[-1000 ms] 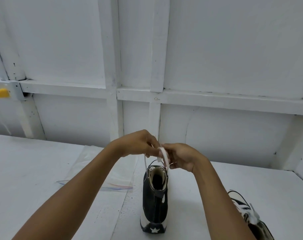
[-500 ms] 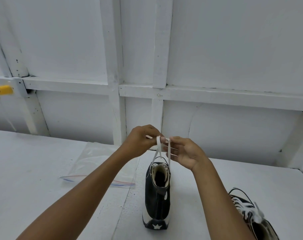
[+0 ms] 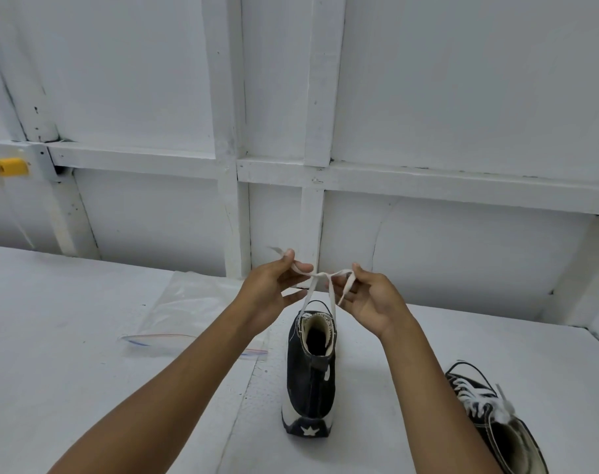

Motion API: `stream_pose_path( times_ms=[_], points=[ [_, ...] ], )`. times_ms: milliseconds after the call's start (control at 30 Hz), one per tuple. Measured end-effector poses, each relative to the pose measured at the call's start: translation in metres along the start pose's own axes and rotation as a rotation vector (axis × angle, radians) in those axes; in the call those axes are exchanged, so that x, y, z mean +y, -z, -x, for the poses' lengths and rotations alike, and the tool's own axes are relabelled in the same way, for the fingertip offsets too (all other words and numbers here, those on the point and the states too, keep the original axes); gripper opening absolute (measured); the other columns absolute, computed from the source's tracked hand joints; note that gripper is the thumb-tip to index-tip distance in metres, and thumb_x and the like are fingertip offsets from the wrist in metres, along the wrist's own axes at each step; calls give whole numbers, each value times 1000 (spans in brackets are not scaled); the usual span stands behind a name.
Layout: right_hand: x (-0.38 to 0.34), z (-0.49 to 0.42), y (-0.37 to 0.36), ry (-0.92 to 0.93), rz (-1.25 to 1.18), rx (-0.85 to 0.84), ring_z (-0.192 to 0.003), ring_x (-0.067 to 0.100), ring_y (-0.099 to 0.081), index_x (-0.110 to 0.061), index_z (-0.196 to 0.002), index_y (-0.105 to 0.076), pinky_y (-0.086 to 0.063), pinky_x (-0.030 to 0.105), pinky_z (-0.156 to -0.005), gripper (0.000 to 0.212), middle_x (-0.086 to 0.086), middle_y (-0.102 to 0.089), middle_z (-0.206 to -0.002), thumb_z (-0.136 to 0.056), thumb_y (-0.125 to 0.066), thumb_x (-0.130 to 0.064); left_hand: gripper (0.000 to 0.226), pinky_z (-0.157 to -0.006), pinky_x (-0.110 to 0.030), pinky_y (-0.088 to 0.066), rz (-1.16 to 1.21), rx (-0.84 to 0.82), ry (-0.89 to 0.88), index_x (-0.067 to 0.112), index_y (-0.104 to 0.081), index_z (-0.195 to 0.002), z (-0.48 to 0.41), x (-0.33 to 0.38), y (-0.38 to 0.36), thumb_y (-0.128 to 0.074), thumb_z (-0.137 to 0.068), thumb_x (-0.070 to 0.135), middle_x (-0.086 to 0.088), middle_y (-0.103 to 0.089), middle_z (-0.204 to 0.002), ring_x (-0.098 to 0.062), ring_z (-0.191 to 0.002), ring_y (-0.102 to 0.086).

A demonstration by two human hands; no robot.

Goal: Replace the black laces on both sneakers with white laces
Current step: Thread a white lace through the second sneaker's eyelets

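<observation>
Black high-top sneaker (image 3: 310, 371) standing upright on the white table (image 3: 68, 319), heel toward the viewer, directly below and between both hands. Its white lace (image 3: 320, 275) rises from the collar and crosses in a half-knot between them. Left hand (image 3: 270, 292) pinches one lace end, thumb against forefinger; right hand (image 3: 369, 299) pinches the other, palm turned inward. Forearms extend forward, hands raised level. Second sneaker (image 3: 489, 415), white-laced, lies at lower right.

Head-worn view, facing forward and down, near the table (image 3: 68, 388), edges perhaps distorted
</observation>
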State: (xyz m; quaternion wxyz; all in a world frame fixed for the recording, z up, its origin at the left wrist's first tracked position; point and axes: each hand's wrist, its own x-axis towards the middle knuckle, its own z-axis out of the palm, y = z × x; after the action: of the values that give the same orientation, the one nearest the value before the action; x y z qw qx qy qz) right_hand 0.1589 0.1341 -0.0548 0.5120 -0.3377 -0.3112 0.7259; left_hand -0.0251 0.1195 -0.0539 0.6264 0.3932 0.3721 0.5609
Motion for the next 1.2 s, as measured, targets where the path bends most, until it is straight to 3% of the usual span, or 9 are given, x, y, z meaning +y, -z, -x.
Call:
stream_pose_path(
  times_ms=[100, 233, 333, 433, 500, 633, 800, 1033, 1200],
  points=[
    [5, 3, 0, -41, -222, -94, -88, 35, -69, 0, -57, -68, -53, 45, -88, 54, 21, -72, -88, -101, -43, -18, 46, -86, -43, -51, 129, 24, 55, 12, -62, -63, 1, -1, -5, -49, -102, 33, -10, -73, -87, -21, -91, -71],
    [10, 1, 5, -74, -355, -14, -68, 29, -66, -4, -57, -58, -58, 41, -74, 41, 12, -62, -64, -95, -42, -10, 43, -79, -42, -51, 223, 112, 113, 13, -48, -63, 0, -4, 0, -50, -102, 30, -9, -65, -69, -24, -80, -71],
    [13, -3, 12, -68, -348, 64, -53, 21, -52, -9, -63, -46, -46, 37, -70, 26, 3, -45, -49, -88, -40, -5, 42, -65, -36, -53, 349, 174, 138, 12, -46, -61, -1, -7, 4, -53, -100, 25, -5, -47, -55, -21, -54, -56],
    [16, -7, 18, -82, -290, 90, -40, 15, -35, -14, -62, -37, -35, 28, -59, 29, -1, -30, -44, -91, -38, -8, 32, -40, -22, -35, 272, 186, 151, 12, -49, -69, -3, -6, 13, -55, -98, 24, 1, -36, -52, -12, -41, -31],
    [15, -7, 20, -69, -111, 125, -37, 13, -26, -16, -63, -37, -32, 26, -53, 30, -3, -24, -44, -93, -43, -12, 18, -37, -18, -21, 81, 155, 128, 11, -55, -82, -3, -4, 20, -56, -97, 22, 2, -39, -56, -9, -39, -23],
    [7, 2, 20, 7, 566, 105, -43, 12, -27, -14, -75, -57, -34, 25, -50, 18, -4, -28, -52, -90, -63, -21, 13, -42, -20, -19, -420, -11, 105, 11, -63, -102, 1, 3, 29, -64, -94, 21, -1, -57, -73, -9, -46, -25],
    [-2, 14, 17, -61, 1121, -114, -53, 10, -42, -15, -81, -70, -35, 22, -55, 14, -10, -53, -57, -88, -70, -28, 9, -51, -22, -38, -1082, -310, 119, 16, -72, -88, 9, 15, 27, -66, -93, 22, 12, -64, -70, -7, -55, -41],
    [-7, 19, 28, -56, 1244, -176, -67, 9, -50, -11, -96, -69, -41, 24, -65, 10, -1, -65, -84, -94, -63, -18, 15, -61, -19, -39, -1149, -372, 63, 12, -74, -87, 14, 18, 29, -69, -92, 26, 7, -70, -77, -1, -62, -51],
    [-10, 21, 28, -52, 1305, -196, -76, 11, -53, -15, -87, -71, -40, 23, -68, 4, -5, -70, -81, -90, -67, -14, 12, -78, -23, -42, -1128, -326, 59, 17, -77, -89, 16, 16, 30, -71, -90, 27, 6, -74, -88, -5, -82, -61]
  ],
)
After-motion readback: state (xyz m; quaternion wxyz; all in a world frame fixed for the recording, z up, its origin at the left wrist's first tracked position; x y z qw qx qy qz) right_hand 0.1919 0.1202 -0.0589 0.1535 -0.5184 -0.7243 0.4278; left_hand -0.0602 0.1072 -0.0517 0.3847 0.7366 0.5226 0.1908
